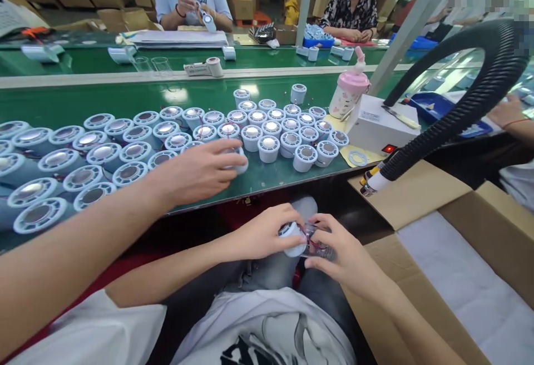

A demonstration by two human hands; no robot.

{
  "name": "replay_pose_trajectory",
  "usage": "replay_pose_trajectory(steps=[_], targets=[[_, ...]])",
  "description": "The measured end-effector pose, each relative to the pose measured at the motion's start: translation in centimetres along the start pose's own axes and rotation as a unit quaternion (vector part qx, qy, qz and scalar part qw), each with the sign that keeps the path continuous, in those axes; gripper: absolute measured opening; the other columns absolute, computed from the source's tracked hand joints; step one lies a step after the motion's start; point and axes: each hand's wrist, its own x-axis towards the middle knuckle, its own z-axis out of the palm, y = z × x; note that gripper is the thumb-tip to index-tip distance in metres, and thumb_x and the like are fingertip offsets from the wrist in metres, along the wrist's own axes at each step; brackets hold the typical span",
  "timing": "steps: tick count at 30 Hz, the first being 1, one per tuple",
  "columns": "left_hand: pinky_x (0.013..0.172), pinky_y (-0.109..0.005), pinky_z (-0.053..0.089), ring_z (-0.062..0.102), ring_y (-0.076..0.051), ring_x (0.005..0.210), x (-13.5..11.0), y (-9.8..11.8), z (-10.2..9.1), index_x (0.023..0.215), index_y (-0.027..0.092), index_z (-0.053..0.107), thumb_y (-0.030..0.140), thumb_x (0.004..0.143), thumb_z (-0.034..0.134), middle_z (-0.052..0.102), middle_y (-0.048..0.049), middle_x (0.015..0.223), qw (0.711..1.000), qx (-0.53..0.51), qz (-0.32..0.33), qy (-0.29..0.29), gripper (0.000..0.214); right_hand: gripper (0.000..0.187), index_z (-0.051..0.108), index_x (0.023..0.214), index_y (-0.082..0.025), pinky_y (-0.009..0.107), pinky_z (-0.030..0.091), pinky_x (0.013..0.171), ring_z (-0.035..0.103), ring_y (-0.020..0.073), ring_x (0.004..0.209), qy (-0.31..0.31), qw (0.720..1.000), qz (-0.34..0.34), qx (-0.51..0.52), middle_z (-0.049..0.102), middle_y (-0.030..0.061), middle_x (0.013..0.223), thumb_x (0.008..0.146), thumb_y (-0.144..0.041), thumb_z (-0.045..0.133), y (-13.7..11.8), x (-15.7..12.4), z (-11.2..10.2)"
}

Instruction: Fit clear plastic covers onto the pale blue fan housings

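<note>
My left hand (287, 232) grips a light-blue round housing (293, 241) with a slotted ring on its face, held over my lap. Close beside it, my right hand (331, 248) has its fingers curled round a clear plastic piece (321, 249). Red wires (309, 236) run between the two parts. Fingers partly cover both pieces. Another person's hand (208, 170) reaches in from the left above mine and touches a similar housing (238, 160) at the bench edge.
Many light-blue housings (138, 151) stand on the green bench (258, 178). Right of them are a pink-lidded cup (350, 91) and a white box (377, 126) with a black flexible hose (450, 114). An open carton (421, 198) lies at my right. People sit across the bench.
</note>
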Motion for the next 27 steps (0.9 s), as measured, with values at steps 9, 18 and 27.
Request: replay_pose_trajectory(steps=[9,18,27], targets=[[0.096,-0.038,0.042,0.051,-0.025,0.108,-0.1,-2.2,1.7,0.114,0.023,0.064,0.042,0.056,0.084,0.051,-0.0094,0.113,0.994,-0.056,0.074,0.054,0.065,0.029,0.062,0.062,-0.018,0.026,0.049,0.066,0.058,0.0202,0.092,0.082,0.951,0.106,0.278,0.056,0.0075,0.101,0.084,-0.037,0.061,-0.4,-0.5,-0.7],[0.084,-0.031,0.051,0.059,-0.021,0.103,-0.3,-1.1,1.7,0.130,0.021,0.049,0.026,0.069,0.077,0.055,-0.0112,0.127,0.962,-0.272,-0.006,-0.025,0.067,0.011,0.072,0.079,-0.023,0.036,0.056,0.081,0.059,0.0283,0.111,0.089,0.909,0.083,0.398,0.064,0.0081,0.119,0.073,-0.032,0.075,0.6,-1.0,-1.0],[0.085,-0.032,0.051,0.060,-0.021,0.102,-0.5,-0.8,1.5,0.132,0.021,0.049,0.025,0.070,0.077,0.056,-0.0115,0.127,0.946,-0.320,-0.018,-0.040,0.068,0.040,0.058,0.110,-0.031,0.034,0.053,0.088,0.062,0.0231,0.108,0.064,0.965,0.037,0.251,0.058,0.0028,0.130,0.075,-0.025,0.075,0.6,-2.8,-0.5]])
